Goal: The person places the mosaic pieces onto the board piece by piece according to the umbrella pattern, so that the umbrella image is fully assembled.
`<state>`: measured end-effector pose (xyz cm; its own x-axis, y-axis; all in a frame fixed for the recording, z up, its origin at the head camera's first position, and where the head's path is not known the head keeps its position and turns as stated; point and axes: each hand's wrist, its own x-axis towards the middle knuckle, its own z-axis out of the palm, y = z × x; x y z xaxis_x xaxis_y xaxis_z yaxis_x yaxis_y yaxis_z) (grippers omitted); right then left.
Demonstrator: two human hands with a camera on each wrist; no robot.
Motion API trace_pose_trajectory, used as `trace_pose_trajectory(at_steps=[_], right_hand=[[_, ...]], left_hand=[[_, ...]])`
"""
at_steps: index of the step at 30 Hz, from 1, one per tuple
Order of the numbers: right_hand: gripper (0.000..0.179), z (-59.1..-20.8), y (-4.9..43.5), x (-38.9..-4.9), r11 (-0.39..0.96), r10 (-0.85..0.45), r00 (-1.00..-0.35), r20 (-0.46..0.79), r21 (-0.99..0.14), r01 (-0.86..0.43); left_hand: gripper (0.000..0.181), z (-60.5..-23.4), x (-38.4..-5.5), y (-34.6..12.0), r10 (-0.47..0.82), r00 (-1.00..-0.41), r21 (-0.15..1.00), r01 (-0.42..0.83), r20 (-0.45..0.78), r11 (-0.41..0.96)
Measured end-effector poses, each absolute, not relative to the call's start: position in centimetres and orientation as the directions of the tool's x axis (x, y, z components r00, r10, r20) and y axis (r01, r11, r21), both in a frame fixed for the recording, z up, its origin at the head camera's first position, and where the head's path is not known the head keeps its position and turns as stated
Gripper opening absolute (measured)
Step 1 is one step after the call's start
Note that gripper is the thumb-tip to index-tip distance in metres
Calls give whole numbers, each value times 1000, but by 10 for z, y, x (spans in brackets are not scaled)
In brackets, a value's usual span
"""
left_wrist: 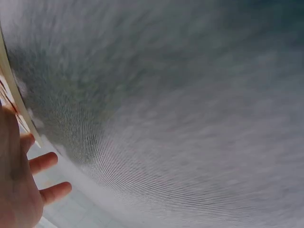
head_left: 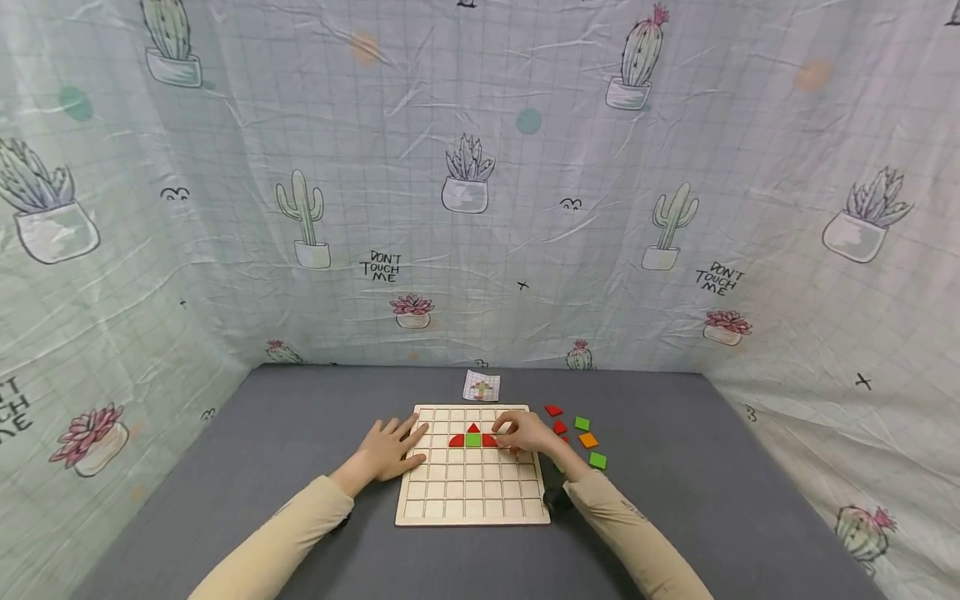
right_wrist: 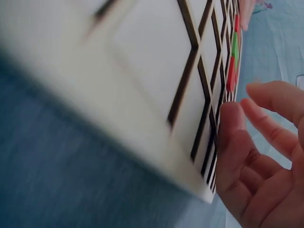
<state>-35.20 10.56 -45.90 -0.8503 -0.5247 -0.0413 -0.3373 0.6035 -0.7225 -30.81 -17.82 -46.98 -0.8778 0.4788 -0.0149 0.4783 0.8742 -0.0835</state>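
A pale wooden grid board [head_left: 472, 486] lies on the table. On it, a green square [head_left: 473, 439] has a red triangle [head_left: 473, 427] above and red rounded pieces to its left [head_left: 457, 440] and right [head_left: 489, 440]. My left hand [head_left: 386, 450] rests with spread fingers at the board's left edge; the left wrist view shows part of this hand [left_wrist: 19, 175]. My right hand [head_left: 522, 432] is over the board's right side, fingertips by the right red piece. In the right wrist view, that hand [right_wrist: 261, 161] has thumb and forefinger bent and apart, with nothing visible between them.
Several loose pieces lie right of the board, among them red [head_left: 553, 410], green [head_left: 582, 423] and orange [head_left: 588, 440] ones. A small printed pattern card [head_left: 482, 386] lies behind the board. A cactus-print cloth [head_left: 472, 242] hangs around the grey table [head_left: 315, 417].
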Motion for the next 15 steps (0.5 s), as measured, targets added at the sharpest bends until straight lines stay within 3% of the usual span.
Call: trace_pose_trajectory(at_steps=[9,15], right_hand=[[24,-451,147,-343,554,-543,-839,35,-735,-390],[25,-447,171,-330,549,-528,-849,22,-754,-360]], left_hand=[[69,-474,-285,-186,546,-838,-26,545,24,838],[77,-477,-275,-189,571,-820,-18,571,39,821]])
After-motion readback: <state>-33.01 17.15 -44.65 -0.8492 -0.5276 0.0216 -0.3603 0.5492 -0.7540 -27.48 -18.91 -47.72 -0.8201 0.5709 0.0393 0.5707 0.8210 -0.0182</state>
